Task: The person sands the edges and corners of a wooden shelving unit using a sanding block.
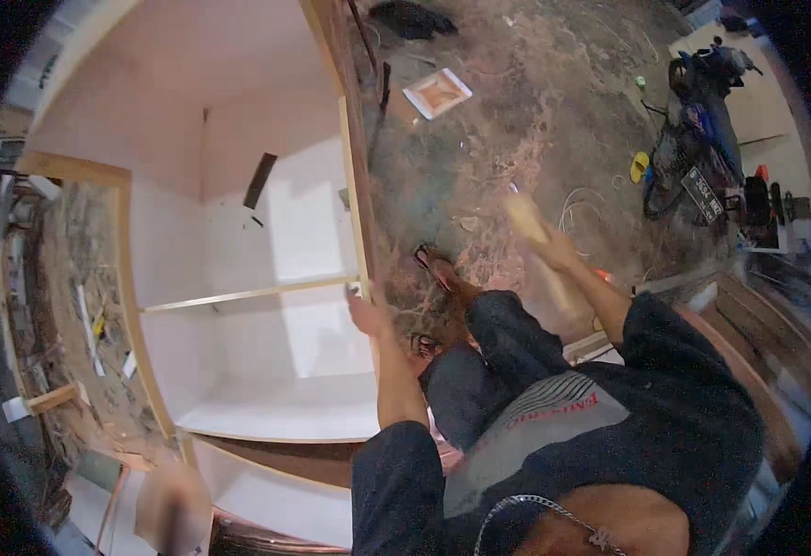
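A large open cabinet (354,204) with white inner panels and pale wooden edges stands on the left. My left hand (368,317) is closed at its right edge, where a thin shelf edge (257,294) meets the side. A small greyish tip (354,289) shows at those fingers; its kind is unclear. Out over the floor on the right, my right hand (554,252) is closed around a long, pale tan piece that looks like wood (524,219), smeared by motion. It reaches past both sides of the hand.
A dark strip (259,181) lies inside the cabinet. On the concrete floor (517,102) are a white-bordered square panel (438,94), a loop of pale wire (577,208) and a yellow sandal (640,167). A motorcycle (702,120) stands far right, above a wooden frame (758,320).
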A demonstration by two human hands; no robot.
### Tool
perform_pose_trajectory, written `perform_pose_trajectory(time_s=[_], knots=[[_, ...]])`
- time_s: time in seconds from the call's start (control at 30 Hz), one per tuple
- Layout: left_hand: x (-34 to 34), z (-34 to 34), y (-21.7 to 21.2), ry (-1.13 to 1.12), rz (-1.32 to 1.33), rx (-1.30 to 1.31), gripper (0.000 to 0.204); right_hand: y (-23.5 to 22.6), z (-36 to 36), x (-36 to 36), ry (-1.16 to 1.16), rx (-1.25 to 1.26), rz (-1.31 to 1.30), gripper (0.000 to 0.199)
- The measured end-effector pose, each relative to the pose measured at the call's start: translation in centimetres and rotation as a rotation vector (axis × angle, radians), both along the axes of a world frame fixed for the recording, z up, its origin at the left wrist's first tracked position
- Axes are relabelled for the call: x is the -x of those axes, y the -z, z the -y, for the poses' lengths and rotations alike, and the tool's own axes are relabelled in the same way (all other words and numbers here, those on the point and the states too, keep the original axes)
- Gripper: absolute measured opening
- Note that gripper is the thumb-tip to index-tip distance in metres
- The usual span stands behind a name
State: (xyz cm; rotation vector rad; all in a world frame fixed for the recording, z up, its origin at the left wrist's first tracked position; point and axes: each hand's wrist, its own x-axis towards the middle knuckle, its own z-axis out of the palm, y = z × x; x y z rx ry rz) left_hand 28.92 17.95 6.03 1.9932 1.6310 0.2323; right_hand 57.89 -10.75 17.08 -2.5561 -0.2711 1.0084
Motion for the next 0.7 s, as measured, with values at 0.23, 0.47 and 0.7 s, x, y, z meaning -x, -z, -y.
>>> perform_pose_trajectory(time_s=[0.23,0.47,0.7], knots=[[5.3,7.3,-3.1,0.485,-0.321,0.074,0.108,2.8,29.6,13.5,0.512,-0.097,-0.144,0.064],[10.0,5.5,-1.4,0.477,-0.226,0.419,0.123,4.4,33.7,22.3,0.737,-0.116,-0.395,0.062],[7.2,4.7,1.0,0.367,-0.580,0.491,0.116,6.5,30.7,15.3,0.736,-0.242,-0.422,0.060]])
